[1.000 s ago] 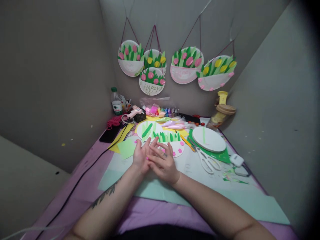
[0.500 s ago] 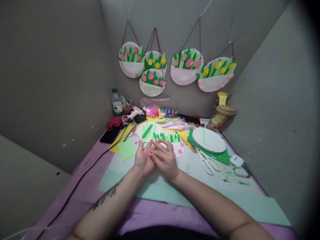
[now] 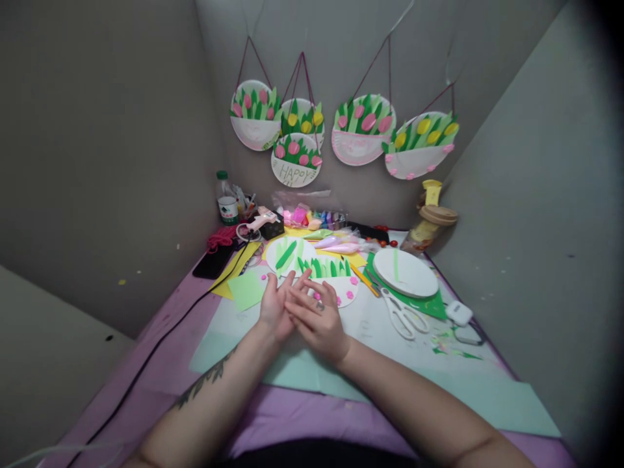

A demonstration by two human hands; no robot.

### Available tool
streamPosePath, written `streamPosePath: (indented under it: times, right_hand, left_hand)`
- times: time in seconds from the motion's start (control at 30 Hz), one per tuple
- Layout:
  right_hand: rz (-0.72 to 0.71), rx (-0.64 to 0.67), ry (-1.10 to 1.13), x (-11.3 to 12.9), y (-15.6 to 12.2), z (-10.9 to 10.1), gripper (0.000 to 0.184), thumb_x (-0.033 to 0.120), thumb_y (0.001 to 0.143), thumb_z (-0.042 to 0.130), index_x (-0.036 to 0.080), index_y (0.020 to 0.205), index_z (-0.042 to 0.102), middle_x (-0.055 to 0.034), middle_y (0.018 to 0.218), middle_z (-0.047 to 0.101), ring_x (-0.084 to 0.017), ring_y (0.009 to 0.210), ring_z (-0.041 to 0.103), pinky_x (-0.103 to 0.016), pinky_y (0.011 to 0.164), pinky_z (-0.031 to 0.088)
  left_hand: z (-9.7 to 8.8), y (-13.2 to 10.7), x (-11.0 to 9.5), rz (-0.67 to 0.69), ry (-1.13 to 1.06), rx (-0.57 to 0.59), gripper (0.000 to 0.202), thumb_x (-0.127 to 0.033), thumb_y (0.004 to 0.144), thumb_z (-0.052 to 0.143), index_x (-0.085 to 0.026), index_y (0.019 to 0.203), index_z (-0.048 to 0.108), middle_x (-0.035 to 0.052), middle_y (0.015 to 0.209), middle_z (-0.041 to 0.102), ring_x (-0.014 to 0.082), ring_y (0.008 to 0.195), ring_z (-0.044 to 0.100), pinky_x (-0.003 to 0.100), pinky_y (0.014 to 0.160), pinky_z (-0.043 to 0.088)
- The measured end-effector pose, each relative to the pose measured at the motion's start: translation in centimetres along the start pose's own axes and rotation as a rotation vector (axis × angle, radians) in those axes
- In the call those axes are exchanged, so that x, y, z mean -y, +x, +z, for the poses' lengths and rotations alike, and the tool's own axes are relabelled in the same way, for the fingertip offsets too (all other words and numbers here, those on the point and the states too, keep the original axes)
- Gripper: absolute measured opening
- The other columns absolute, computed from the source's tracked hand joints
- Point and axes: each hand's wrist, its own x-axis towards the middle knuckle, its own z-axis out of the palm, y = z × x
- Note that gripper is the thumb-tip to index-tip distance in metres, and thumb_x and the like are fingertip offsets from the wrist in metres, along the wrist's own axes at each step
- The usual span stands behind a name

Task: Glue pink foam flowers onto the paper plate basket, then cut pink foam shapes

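My left hand is palm up with its fingers stretched out. Across its palm lies my right hand, fingers long and nearly flat, a ring on one of them. The small piece of pink clay seen between them a moment ago is hidden now. Just beyond the fingers is a white paper plate half with pink clay flowers along its rim and green paper leaves rising behind it. A round plate with green strips overlaps it on the left. One pink clay dot sits near my left thumb.
White-handled scissors, a yellow pen-like tool and stacked paper plates lie right. A light green paper square, phone and black cable are left. A glue gun and clay packs stand behind. Decorated plates hang above.
My right hand has slid slightly back toward me across the left palm, and its fingers have straightened. The pink bit between the hands has gone out of sight.
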Motion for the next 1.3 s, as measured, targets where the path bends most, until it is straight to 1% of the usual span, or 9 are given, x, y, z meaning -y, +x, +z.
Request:
streamPosePath:
  times: [0.23,0.3,0.43,0.57,0.73,0.87,1.03,1.17,1.3]
  right_hand:
    - [-0.160,0.081,-0.100,-0.58,-0.25,-0.16,0.028,0.033,0.085,0.054,0.029,0.110,0.067,-0.0012,0.127,0.061,-0.028,0.127,0.041,-0.055,0.109,0.019]
    - [-0.171,0.086,-0.069,-0.62,-0.27,-0.07,0.030,0.035,0.086,0.053,0.028,0.111,0.066,-0.0022,0.129,0.059,-0.028,0.128,0.040,-0.055,0.109,0.020]
    - [-0.056,0.067,-0.078,-0.67,-0.18,-0.01,0.030,0.031,0.087,0.050,0.027,0.112,0.067,-0.0045,0.132,0.057,-0.030,0.129,0.038,-0.056,0.107,0.023]
    - [-0.127,0.071,0.008,-0.48,-0.18,-0.10,0.030,0.031,0.084,0.052,0.027,0.109,0.068,-0.0032,0.126,0.061,-0.029,0.127,0.041,-0.055,0.108,0.023]
    - [-0.054,0.047,-0.010,-0.55,-0.24,0.01,0.030,0.030,0.085,0.050,0.028,0.107,0.069,-0.0030,0.128,0.060,-0.028,0.127,0.040,-0.056,0.106,0.024]
    - [-0.150,0.087,0.037,-0.81,-0.39,0.05,0.029,0.032,0.082,0.053,0.031,0.105,0.069,0.0007,0.121,0.064,-0.028,0.127,0.041,-0.055,0.109,0.020]
    - [-0.098,-0.009,0.005,-0.96,-0.30,-0.09,0.029,0.027,0.084,0.052,0.027,0.107,0.068,-0.0026,0.122,0.064,-0.028,0.125,0.043,-0.055,0.107,0.024]
    - [-0.216,-0.001,0.066,-0.76,-0.34,-0.10,0.029,0.029,0.081,0.055,0.028,0.107,0.068,-0.0005,0.114,0.068,-0.027,0.125,0.043,-0.055,0.110,0.020]
    - [-0.110,-0.013,0.005,-0.89,-0.43,0.01,0.027,0.028,0.083,0.053,0.028,0.105,0.068,-0.0018,0.120,0.065,-0.028,0.127,0.042,-0.055,0.108,0.022]
  left_hand:
    - [-0.28,0.28,-0.59,0.019,0.004,0.009,0.068,-0.061,0.091,0.020,-0.017,0.142,0.025,0.0181,0.138,0.047,0.0269,0.110,0.060,0.043,0.090,0.050]
    - [-0.30,0.29,-0.67,0.016,0.017,0.002,0.069,-0.062,0.090,0.021,-0.017,0.141,0.027,0.0173,0.138,0.048,0.0276,0.110,0.060,0.044,0.089,0.050]
    - [-0.32,0.32,-0.68,-0.033,0.021,0.027,0.071,-0.064,0.089,0.021,-0.014,0.139,0.031,0.0196,0.137,0.047,0.0282,0.113,0.058,0.044,0.091,0.049]
    - [-0.46,0.37,-0.56,0.010,0.004,0.066,0.071,-0.067,0.087,0.024,-0.020,0.140,0.029,0.0158,0.138,0.047,0.0284,0.114,0.057,0.047,0.090,0.049]
    - [-0.43,0.34,-0.42,-0.054,0.013,0.072,0.071,-0.066,0.088,0.023,-0.018,0.141,0.029,0.0178,0.138,0.047,0.0274,0.113,0.058,0.045,0.092,0.048]
    - [-0.18,0.24,-0.40,-0.011,0.022,0.076,0.072,-0.068,0.087,0.021,-0.021,0.140,0.029,0.0153,0.138,0.047,0.0266,0.109,0.060,0.043,0.086,0.051]
    - [-0.08,0.13,-0.32,-0.048,0.012,0.036,0.071,-0.064,0.089,0.022,-0.015,0.140,0.029,0.0177,0.138,0.048,0.0240,0.112,0.058,0.038,0.088,0.050]
    - [-0.19,0.27,-0.41,-0.008,0.014,0.078,0.072,-0.068,0.087,0.021,-0.021,0.141,0.028,0.0159,0.138,0.047,0.0259,0.109,0.059,0.043,0.084,0.051]
    - [-0.25,0.35,-0.38,-0.050,-0.002,0.054,0.070,-0.065,0.088,0.022,-0.018,0.141,0.028,0.0180,0.138,0.047,0.0272,0.110,0.059,0.044,0.088,0.050]
